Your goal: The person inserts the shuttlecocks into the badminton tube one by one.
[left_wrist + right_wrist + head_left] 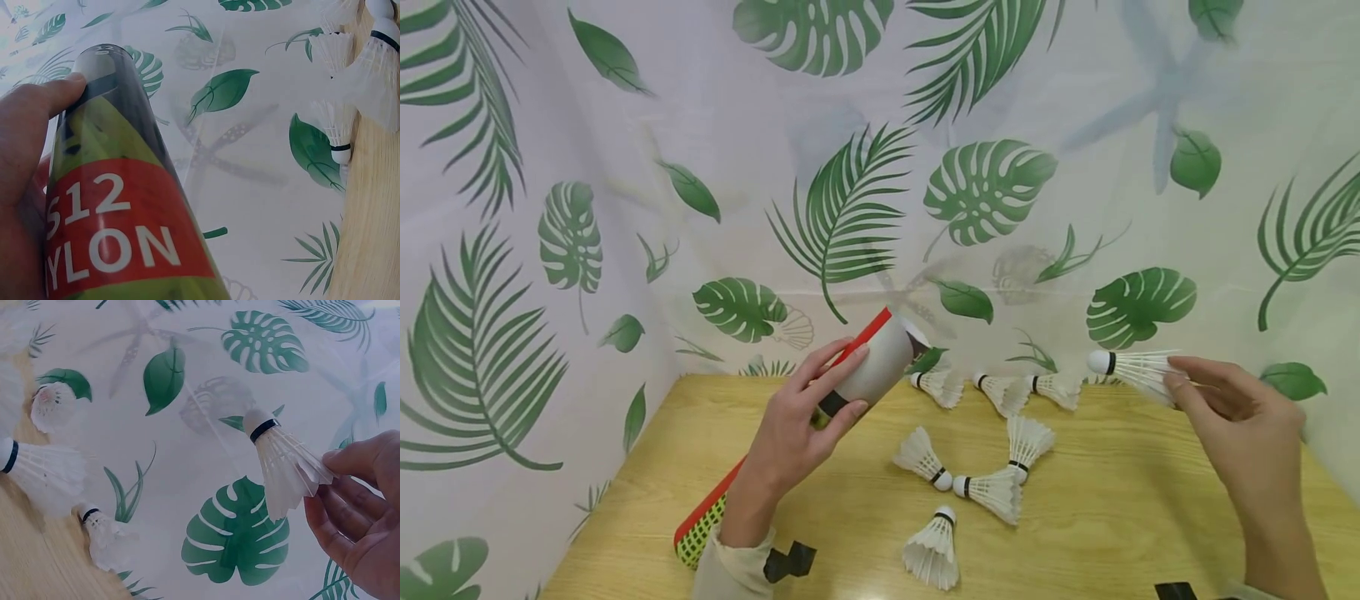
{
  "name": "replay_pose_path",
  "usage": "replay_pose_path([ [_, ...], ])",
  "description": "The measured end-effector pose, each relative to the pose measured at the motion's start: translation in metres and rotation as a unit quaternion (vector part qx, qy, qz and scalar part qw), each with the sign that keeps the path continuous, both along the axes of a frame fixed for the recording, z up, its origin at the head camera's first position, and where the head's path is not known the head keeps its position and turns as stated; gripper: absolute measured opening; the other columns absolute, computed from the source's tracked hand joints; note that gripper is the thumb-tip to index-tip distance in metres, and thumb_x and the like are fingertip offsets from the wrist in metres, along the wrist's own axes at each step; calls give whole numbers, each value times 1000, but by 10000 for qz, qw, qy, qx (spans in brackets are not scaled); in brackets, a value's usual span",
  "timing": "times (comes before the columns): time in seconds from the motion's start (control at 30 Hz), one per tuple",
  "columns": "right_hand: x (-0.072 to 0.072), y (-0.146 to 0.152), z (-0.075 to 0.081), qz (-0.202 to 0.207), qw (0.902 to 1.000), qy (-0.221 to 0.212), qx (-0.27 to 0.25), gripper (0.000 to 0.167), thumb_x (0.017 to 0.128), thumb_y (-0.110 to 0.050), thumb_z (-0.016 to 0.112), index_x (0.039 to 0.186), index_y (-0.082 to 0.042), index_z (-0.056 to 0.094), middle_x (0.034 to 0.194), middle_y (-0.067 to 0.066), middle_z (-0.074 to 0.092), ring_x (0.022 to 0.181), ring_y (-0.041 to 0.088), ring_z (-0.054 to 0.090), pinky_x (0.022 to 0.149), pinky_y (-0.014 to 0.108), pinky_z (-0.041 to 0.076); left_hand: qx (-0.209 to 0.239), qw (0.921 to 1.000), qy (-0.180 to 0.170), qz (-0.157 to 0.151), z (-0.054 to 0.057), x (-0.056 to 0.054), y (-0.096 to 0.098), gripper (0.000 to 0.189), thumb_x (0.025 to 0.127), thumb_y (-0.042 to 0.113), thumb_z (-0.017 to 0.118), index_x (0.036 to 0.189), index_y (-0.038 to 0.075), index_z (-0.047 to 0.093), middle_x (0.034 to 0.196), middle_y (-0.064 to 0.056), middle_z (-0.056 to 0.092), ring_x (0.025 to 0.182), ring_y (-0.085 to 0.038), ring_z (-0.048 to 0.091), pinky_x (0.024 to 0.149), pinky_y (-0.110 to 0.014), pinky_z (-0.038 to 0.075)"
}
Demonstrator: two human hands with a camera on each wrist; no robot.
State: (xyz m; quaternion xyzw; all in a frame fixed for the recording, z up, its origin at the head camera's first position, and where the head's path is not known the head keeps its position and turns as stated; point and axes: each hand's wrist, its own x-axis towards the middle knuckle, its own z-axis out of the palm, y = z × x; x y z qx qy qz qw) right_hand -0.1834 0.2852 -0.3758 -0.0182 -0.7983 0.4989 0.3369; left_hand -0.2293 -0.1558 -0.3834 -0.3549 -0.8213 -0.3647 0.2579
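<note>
Head view, right side of the frame: feathered shuttlecock [1138, 371] aloft, cork pointing left, rim of its skirt pinched between thumb and fingertips of the right hand [1247, 417], barely parted round it. Near frame centre: tube [880, 367], tilted, open end toward upper right, lower end toward lower left, well apart from the held shuttlecock. Wrapped around its upper part: left hand [797, 425], fingers over the far side, thumb on the near side, grip only as wide as the tube. In the left wrist view, white characters "S12" and "YLON" on the tube's red band. Lower centre of the head frame: cluster of three shuttlecocks [994, 496] on the wooden table [1097, 533], two overlapping in view; below them, single shuttlecock [931, 554], cork uppermost in the frame. Right of centre, along the table's back edge: row of three more shuttlecocks [1002, 393], before leaf-print cloth [737, 242]. Lower left: pale sleeve [733, 571] with black tape [790, 562].
</note>
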Motion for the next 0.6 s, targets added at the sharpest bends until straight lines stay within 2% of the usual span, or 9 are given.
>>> replay_pose_path([
  [0.23,4,-4,2,87,9986,360,-371,21,90,7,73,111,10,74,101,-7,76,86,3,73,74,13,55,102,9991,-302,-296,-1,0,7,62,94,18,77,151,24,54,154,0,47,126,-22,57,88,-41,58],
  [0.43,5,-7,0,348,9934,586,-924,22,88,11,73,109,15,72,98,0,77,83,7,73,73,14,55,283,9967,-578,-500,-2,2,11,61,92,19,79,149,23,57,145,1,55,117,-21,60,83,-39,59],
  [0.6,5,-16,-1,464,9948,651,-630,22,88,10,73,110,12,73,100,-2,77,83,6,73,74,13,55,270,9964,-677,-440,-5,3,10,62,91,23,80,148,24,57,138,0,60,107,-19,63,75,-35,59],
])
